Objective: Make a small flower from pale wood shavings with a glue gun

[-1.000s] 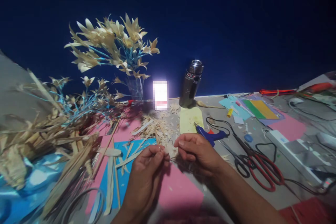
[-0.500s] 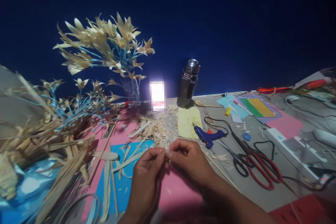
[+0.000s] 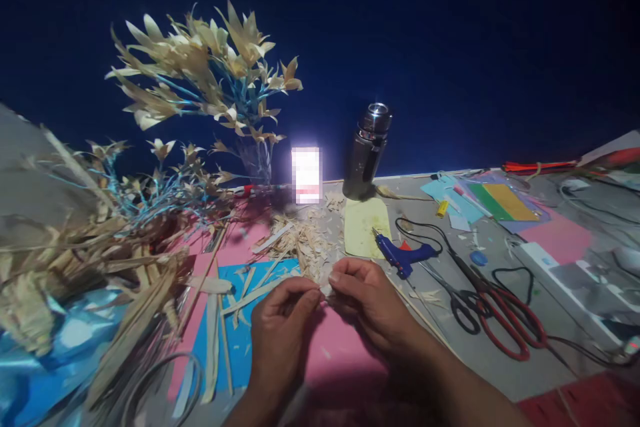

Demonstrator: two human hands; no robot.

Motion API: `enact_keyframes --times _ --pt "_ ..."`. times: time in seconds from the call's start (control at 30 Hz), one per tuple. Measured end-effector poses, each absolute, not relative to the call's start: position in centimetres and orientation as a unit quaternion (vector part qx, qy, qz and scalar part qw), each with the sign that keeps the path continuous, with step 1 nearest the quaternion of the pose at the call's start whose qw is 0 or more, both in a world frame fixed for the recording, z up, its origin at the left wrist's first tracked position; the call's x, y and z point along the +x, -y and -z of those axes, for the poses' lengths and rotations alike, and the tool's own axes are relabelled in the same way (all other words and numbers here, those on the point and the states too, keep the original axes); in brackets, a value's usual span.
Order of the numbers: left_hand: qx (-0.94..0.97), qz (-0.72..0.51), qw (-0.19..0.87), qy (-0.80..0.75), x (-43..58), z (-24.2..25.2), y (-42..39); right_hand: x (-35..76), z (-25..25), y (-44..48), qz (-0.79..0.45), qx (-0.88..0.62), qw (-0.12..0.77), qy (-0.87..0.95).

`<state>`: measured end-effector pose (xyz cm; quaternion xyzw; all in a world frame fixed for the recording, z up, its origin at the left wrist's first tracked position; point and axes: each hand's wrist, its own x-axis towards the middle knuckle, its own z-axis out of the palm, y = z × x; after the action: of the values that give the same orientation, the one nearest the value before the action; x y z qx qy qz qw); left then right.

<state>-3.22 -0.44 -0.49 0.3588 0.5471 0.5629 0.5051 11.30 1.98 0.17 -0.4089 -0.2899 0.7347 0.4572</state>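
Observation:
Over the pink sheet (image 3: 345, 357), my left hand (image 3: 285, 320) is closed in a pinch, its thumb and forefinger pressed together. My right hand (image 3: 367, 293) pinches close beside it, at the same small pale piece (image 3: 325, 291) between the fingertips. That piece is too small and too covered by fingers to name. Pale husk shavings (image 3: 305, 243) lie in a heap just beyond both hands. To the right of my right hand rests a blue glue gun (image 3: 405, 255), its nozzle over a yellow sheet (image 3: 366, 220).
Dried husk flowers on blue stems (image 3: 200, 73) stand at the back left, above piled husk strips (image 3: 140, 320). A dark flask (image 3: 367, 153) stands at the back. Red-handled scissors (image 3: 510, 320), smaller black-handled scissors (image 3: 465, 312) and a white power strip (image 3: 565, 290) lie at right.
The fingertips have drawn slightly apart, and a little more of the pale piece shows between them. The whole view has shifted a little; the tools and flowers lie as before.

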Motion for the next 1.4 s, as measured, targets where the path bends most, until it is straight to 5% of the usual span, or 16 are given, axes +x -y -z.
enact_keyframes --times 0.3,1.23,1.4 --pt "0.398 -0.552 0.489 -0.546 -3.6 0.6 0.5 11.3 0.0 -1.8 -0.754 -0.380 0.445 0.297" --pt "0.262 -0.521 0.700 -0.412 -2.9 1.8 0.3 11.1 0.2 -1.9 -0.776 -0.389 0.420 0.266" --pt "0.235 -0.530 0.683 -0.444 -2.9 2.1 0.0 13.7 -0.5 -2.0 -0.605 -0.487 0.394 0.492"
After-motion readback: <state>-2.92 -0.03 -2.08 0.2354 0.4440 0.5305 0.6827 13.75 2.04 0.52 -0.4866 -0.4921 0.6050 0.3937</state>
